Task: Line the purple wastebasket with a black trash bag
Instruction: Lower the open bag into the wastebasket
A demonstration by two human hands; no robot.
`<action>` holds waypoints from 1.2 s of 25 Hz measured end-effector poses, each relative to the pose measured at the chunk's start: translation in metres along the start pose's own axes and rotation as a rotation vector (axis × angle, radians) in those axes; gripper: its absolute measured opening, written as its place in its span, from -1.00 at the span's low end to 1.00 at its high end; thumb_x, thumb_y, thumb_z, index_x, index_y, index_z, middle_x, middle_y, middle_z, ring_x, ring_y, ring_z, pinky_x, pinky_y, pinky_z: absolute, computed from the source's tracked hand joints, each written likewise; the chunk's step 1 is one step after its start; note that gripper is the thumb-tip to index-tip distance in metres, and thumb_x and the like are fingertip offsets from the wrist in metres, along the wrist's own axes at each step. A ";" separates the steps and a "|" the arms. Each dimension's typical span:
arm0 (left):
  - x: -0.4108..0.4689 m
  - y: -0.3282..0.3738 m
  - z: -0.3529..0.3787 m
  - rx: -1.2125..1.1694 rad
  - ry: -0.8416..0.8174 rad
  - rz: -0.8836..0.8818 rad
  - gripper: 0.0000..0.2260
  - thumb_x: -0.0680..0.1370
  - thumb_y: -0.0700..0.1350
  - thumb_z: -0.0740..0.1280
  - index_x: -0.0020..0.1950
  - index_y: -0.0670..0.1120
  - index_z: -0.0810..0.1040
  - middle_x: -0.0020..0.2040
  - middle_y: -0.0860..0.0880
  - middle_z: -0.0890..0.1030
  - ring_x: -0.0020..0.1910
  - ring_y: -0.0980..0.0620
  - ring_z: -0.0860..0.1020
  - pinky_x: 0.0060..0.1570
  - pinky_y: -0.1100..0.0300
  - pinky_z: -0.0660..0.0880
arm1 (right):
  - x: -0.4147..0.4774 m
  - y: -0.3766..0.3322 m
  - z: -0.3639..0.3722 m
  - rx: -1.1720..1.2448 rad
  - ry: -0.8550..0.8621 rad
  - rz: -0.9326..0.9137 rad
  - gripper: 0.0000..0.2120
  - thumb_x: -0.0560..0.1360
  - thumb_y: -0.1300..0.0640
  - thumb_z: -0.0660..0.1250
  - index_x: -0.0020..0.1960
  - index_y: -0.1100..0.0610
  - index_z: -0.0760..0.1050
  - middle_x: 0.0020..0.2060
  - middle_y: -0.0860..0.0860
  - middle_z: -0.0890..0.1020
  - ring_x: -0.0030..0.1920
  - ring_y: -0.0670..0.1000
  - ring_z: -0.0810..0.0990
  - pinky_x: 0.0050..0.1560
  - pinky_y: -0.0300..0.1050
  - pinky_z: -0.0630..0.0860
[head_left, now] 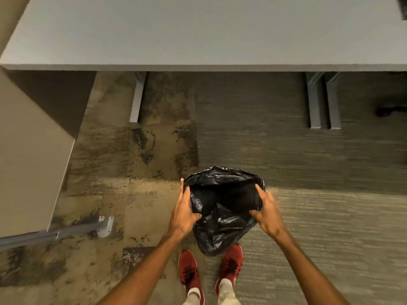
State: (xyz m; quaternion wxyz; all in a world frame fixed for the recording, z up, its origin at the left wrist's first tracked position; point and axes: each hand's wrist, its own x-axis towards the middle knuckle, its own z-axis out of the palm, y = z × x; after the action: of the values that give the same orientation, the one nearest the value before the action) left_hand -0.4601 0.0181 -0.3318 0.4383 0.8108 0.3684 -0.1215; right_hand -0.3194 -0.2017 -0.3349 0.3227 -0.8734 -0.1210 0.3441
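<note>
A black trash bag [222, 208] hangs in front of me above the carpet, its mouth spread wide and facing up. My left hand [184, 213] grips the left edge of the mouth, and my right hand [266, 213] grips the right edge. The bag's closed bottom dangles down between my red shoes [189, 271]. No purple wastebasket shows anywhere in the head view.
A grey desk top [198, 40] spans the top of the view, with metal legs [323, 100] beneath it. A beige panel [28, 150] and a metal floor bracket [105, 225] stand at the left. Patterned carpet [308, 216] lies underfoot.
</note>
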 end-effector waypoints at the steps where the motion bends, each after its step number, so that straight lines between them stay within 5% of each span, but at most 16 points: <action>1: 0.005 -0.007 0.008 -0.010 0.004 -0.012 -0.02 0.35 -0.28 0.58 0.62 0.03 0.09 0.66 0.13 -0.13 0.52 0.03 0.32 0.34 0.16 0.41 | 0.004 0.006 0.008 0.013 -0.015 -0.010 -0.12 0.41 0.42 0.44 0.57 -0.08 0.17 0.23 -0.03 0.39 0.24 -0.10 0.39 0.17 -0.42 0.34; 7: 0.032 -0.046 0.044 -0.036 0.006 -0.035 -0.09 0.42 -0.29 0.50 0.60 0.12 0.09 0.64 0.24 -0.09 0.35 0.01 0.51 0.07 0.00 0.67 | 0.025 0.042 0.044 0.051 0.019 -0.033 -0.17 0.46 0.41 0.38 0.55 -0.15 0.19 0.27 0.00 0.40 0.25 -0.09 0.38 0.30 -0.12 0.40; 12: 0.058 -0.080 0.059 -0.033 0.000 -0.096 0.02 0.41 -0.26 0.53 0.64 0.12 -0.08 0.65 0.02 0.07 0.43 -0.10 0.44 0.19 0.07 0.56 | 0.055 0.074 0.058 0.135 -0.017 -0.065 0.08 0.39 0.35 0.48 0.48 -0.48 -0.02 0.28 -0.33 0.29 0.42 -0.02 0.28 0.41 -0.01 0.35; 15: 0.070 -0.098 0.065 -0.057 -0.080 -0.148 0.13 0.39 -0.29 0.55 0.64 0.03 -0.22 0.65 -0.06 0.03 0.54 -0.12 0.28 0.31 0.08 0.42 | 0.071 0.089 0.069 0.183 -0.051 -0.071 0.09 0.20 0.07 0.55 0.53 -0.36 0.01 0.32 -0.19 0.28 0.40 -0.02 0.28 0.40 -0.03 0.36; 17: 0.073 -0.109 0.069 -0.071 -0.163 -0.140 0.14 0.41 -0.31 0.54 0.63 0.02 -0.28 0.66 -0.08 -0.08 0.59 -0.06 0.12 0.40 0.10 0.31 | 0.079 0.103 0.076 0.174 -0.040 -0.077 -0.04 0.23 0.23 0.54 0.50 -0.24 0.23 0.34 -0.06 0.31 0.40 0.07 0.34 0.40 0.04 0.41; 20: 0.071 -0.128 0.081 0.013 -0.133 -0.057 -0.06 0.48 -0.32 0.47 0.65 0.06 -0.06 0.66 -0.03 -0.24 0.52 0.16 -0.05 0.47 0.05 0.25 | 0.082 0.128 0.090 0.061 0.005 0.027 -0.26 0.36 0.53 0.40 0.38 -0.08 0.44 0.38 0.13 0.33 0.39 0.21 0.42 0.43 0.09 0.41; 23: 0.063 -0.141 0.097 0.036 0.091 -0.086 -0.50 0.53 -0.32 0.42 0.42 0.05 0.53 0.66 -0.09 0.03 0.50 0.06 0.20 0.41 0.04 0.36 | 0.073 0.145 0.107 -0.023 0.135 0.081 -0.55 0.44 0.47 0.38 0.23 0.09 0.62 0.22 0.24 0.49 0.11 0.11 0.55 0.12 -0.49 0.46; 25: 0.062 -0.145 0.106 0.007 0.166 -0.184 -0.69 0.54 -0.29 0.42 0.20 0.03 0.68 0.52 -0.17 0.40 0.12 -0.11 0.65 0.06 0.05 0.64 | 0.070 0.147 0.118 0.060 0.190 0.156 -0.68 0.49 0.41 0.38 0.14 0.09 0.66 0.10 0.21 0.62 -0.06 0.04 0.59 -0.13 -0.49 0.46; 27: 0.066 -0.148 0.109 -0.037 0.174 -0.270 -0.68 0.55 -0.27 0.42 0.27 -0.01 0.64 0.32 -0.19 0.60 -0.43 -0.02 0.55 -0.38 0.19 0.54 | 0.071 0.145 0.124 0.186 0.198 0.251 -0.68 0.51 0.38 0.38 0.19 0.12 0.63 0.11 0.18 0.68 -0.08 0.02 0.64 -0.15 -0.35 0.56; 29: 0.070 -0.145 0.108 -0.054 0.133 -0.271 -0.50 0.54 -0.27 0.44 0.45 -0.03 0.47 0.21 -0.23 0.67 -0.48 0.08 0.47 -0.36 0.15 0.59 | 0.072 0.138 0.125 0.200 0.183 0.265 -0.53 0.49 0.36 0.41 0.37 0.14 0.52 0.28 0.13 0.59 0.15 0.06 0.61 0.17 -0.19 0.57; 30: 0.072 -0.141 0.106 -0.071 0.117 -0.235 -0.40 0.52 -0.29 0.45 0.51 -0.02 0.37 0.20 -0.24 0.67 -0.34 0.05 0.60 -0.15 0.06 0.67 | 0.072 0.133 0.125 0.166 0.182 0.234 -0.42 0.49 0.35 0.43 0.47 0.13 0.41 0.32 0.09 0.52 0.24 0.04 0.54 0.29 -0.20 0.48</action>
State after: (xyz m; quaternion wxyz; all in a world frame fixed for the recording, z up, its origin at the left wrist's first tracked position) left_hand -0.4961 0.0167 -0.5191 0.4271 0.7517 0.4900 -0.1113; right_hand -0.3529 -0.2123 -0.5278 0.3613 -0.8793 0.0401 0.3078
